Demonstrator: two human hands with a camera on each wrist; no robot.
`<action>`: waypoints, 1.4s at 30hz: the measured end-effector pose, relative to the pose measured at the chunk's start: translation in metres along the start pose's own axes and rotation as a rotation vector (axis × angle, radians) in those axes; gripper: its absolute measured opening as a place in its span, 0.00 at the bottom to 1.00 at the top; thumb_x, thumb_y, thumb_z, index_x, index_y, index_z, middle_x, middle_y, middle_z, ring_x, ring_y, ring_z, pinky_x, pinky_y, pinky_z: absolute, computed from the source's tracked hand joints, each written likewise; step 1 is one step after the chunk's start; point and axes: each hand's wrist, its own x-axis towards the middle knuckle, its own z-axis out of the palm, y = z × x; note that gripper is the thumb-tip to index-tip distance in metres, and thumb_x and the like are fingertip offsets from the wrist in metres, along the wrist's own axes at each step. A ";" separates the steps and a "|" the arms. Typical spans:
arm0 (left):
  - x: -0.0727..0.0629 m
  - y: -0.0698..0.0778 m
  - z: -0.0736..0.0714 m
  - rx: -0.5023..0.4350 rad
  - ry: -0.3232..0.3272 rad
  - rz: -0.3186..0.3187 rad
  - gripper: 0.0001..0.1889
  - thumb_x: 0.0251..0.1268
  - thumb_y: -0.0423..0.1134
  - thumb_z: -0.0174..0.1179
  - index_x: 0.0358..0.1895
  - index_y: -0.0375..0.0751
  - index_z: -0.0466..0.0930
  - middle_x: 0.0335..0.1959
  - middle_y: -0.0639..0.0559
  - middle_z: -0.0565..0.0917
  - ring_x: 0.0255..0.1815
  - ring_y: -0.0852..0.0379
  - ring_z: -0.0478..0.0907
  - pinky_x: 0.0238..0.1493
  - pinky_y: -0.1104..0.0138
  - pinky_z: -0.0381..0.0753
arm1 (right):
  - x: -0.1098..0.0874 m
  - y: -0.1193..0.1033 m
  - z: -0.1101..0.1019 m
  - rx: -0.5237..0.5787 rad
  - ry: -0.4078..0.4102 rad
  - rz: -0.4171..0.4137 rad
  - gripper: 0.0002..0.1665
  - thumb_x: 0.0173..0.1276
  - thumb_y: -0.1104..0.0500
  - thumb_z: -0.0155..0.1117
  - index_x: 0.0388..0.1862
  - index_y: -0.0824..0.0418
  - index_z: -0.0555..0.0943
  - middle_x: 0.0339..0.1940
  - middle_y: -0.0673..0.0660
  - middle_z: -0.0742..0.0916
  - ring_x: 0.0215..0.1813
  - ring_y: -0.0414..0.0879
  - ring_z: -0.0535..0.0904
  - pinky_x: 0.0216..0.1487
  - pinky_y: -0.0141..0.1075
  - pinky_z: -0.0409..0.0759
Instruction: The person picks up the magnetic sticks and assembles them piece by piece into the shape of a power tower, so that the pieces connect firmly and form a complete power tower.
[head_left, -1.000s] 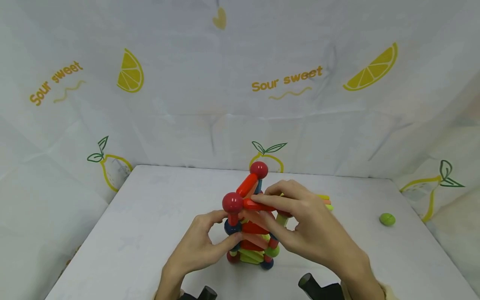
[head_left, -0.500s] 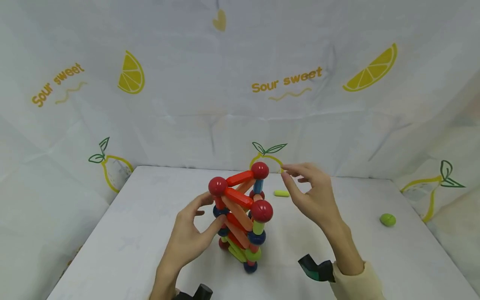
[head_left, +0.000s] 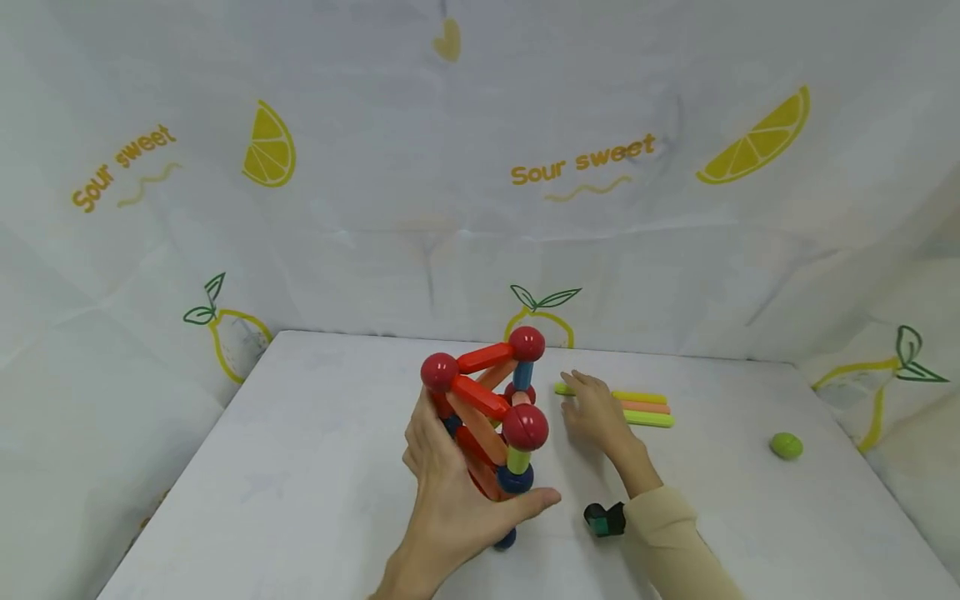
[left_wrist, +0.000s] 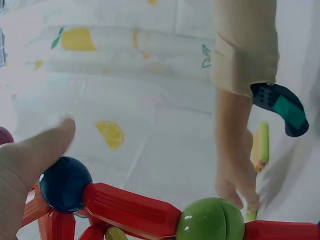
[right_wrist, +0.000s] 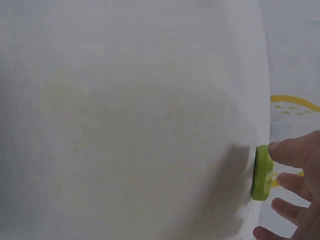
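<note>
A tower of toy building sticks and balls (head_left: 480, 398) stands on the table, with red balls at its top corners and blue and green parts lower down. My left hand (head_left: 453, 508) rests against its left and front side, fingers along the left and thumb stretched out straight past the front. In the left wrist view that thumb (left_wrist: 42, 147) lies by a dark blue ball (left_wrist: 66, 184). My right hand (head_left: 596, 412) reaches down behind the tower to a short green stick (right_wrist: 261, 172). One fingertip is right at the stick's end, while the other fingers are spread.
Beside the right hand lie a yellow stick (head_left: 641, 397), an orange stick (head_left: 647, 407) and a longer green stick (head_left: 648, 419). Farther right is a green ball (head_left: 786, 446). A lemon-print cloth (head_left: 360, 250) hangs behind the white table (head_left: 315, 433).
My right hand has let go of the tower's top and moved right and down to the short green stick. The left hand has shifted rightward across the tower's front. The tower has turned slightly.
</note>
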 end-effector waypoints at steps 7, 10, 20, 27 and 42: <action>0.002 -0.002 0.002 0.052 0.016 -0.006 0.70 0.38 0.56 0.79 0.82 0.47 0.38 0.76 0.47 0.59 0.76 0.52 0.54 0.65 0.40 0.56 | -0.002 0.001 0.011 0.009 0.082 -0.012 0.18 0.64 0.68 0.68 0.54 0.69 0.86 0.52 0.68 0.88 0.54 0.66 0.82 0.57 0.60 0.80; 0.005 -0.006 -0.005 0.035 -0.016 0.029 0.68 0.38 0.53 0.79 0.82 0.47 0.41 0.72 0.49 0.65 0.73 0.55 0.59 0.65 0.41 0.58 | -0.005 0.003 0.013 0.022 0.085 -0.002 0.16 0.62 0.69 0.71 0.50 0.68 0.88 0.45 0.66 0.90 0.45 0.59 0.84 0.50 0.53 0.83; 0.010 -0.018 -0.028 0.018 -0.167 0.100 0.67 0.42 0.48 0.80 0.84 0.49 0.40 0.77 0.51 0.68 0.68 0.53 0.71 0.65 0.41 0.59 | -0.018 0.004 0.007 0.092 0.003 0.068 0.18 0.65 0.68 0.72 0.54 0.68 0.86 0.47 0.65 0.89 0.48 0.56 0.83 0.54 0.51 0.85; 0.011 -0.018 -0.034 -0.004 -0.268 0.176 0.62 0.46 0.45 0.77 0.84 0.56 0.43 0.80 0.59 0.65 0.75 0.52 0.69 0.65 0.42 0.60 | -0.021 -0.012 -0.034 0.199 0.132 -0.059 0.17 0.65 0.67 0.70 0.53 0.69 0.86 0.44 0.65 0.88 0.43 0.55 0.82 0.48 0.52 0.86; 0.015 -0.022 -0.033 -0.069 -0.385 0.253 0.38 0.55 0.38 0.67 0.74 0.58 0.70 0.70 0.59 0.78 0.67 0.56 0.78 0.57 0.53 0.70 | -0.076 -0.111 -0.158 0.403 0.471 -0.500 0.24 0.59 0.72 0.73 0.55 0.59 0.87 0.43 0.52 0.89 0.44 0.34 0.80 0.47 0.21 0.78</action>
